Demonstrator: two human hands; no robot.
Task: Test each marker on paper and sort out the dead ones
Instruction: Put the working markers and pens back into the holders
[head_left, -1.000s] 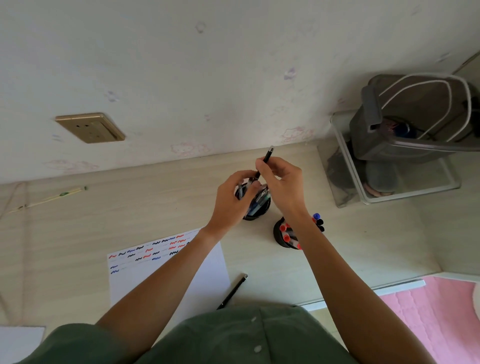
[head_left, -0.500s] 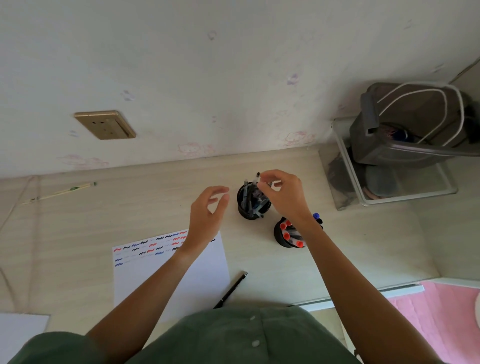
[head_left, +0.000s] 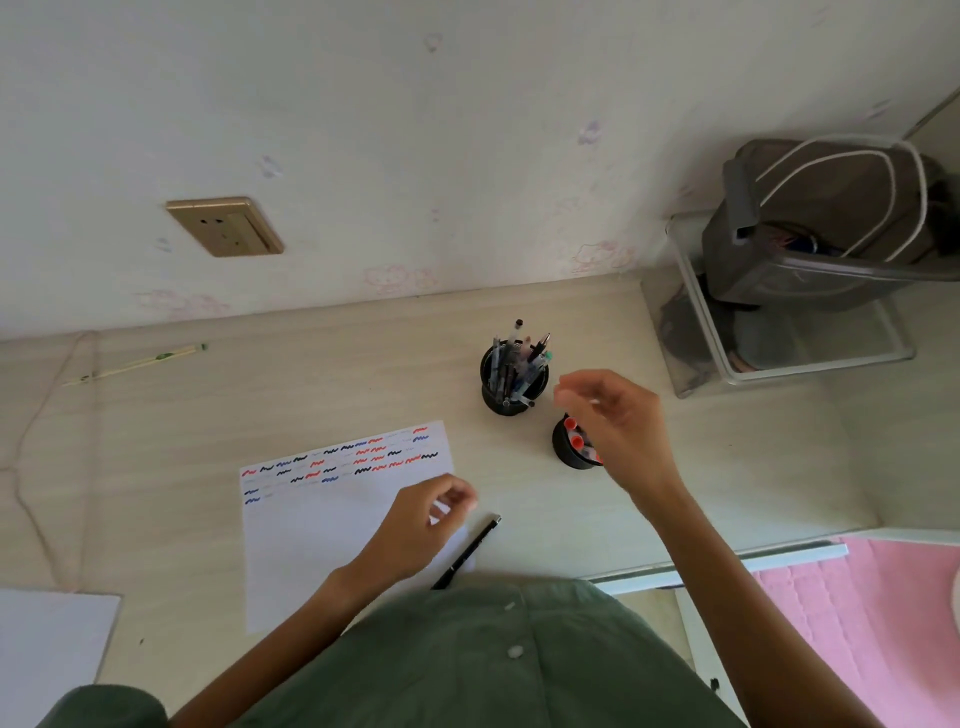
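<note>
- Desk (head_left: 701, 493): pale wood-grain top, butted against a wall (head_left: 467, 130) with faint pink prints and a brass-coloured socket plate (head_left: 224, 226).
- Clear bin (head_left: 779, 364), far right corner of desk, holding a grey bag (head_left: 831, 223) with white cord handles.
- Pink quilted surface (head_left: 883, 623) lower right, below the desk edge.
- Paper sheet (head_left: 322, 545): lies flat, centre-left. Rows of short wavy test strokes in black, red and blue along its far edge; near part blank.
- Second white sheet (head_left: 47, 639) at lower left corner, partly out of frame.
- Left hand (head_left: 415, 535): over the near right corner of the paper sheet, fingers loosely curled, blurred. Nothing seen in it.
- Right hand (head_left: 613, 426): raised above the red-capped cup, fingers loosely bent, blurred. Nothing seen held.
- Black cup of pens (head_left: 511, 384): upright, beyond the paper sheet, left of the right hand; mixed pens and markers standing in it.
- Red-capped cup (head_left: 571, 447): black, upright, just beside the cup of pens on its near right; red marker caps show, rest hidden by the right hand.
- Black pen (head_left: 470, 551): lying alone on the desk, diagonal, just right of the left hand at the paper's corner.
- Thin stick with green mark (head_left: 137, 362), far left by the wall.
</note>
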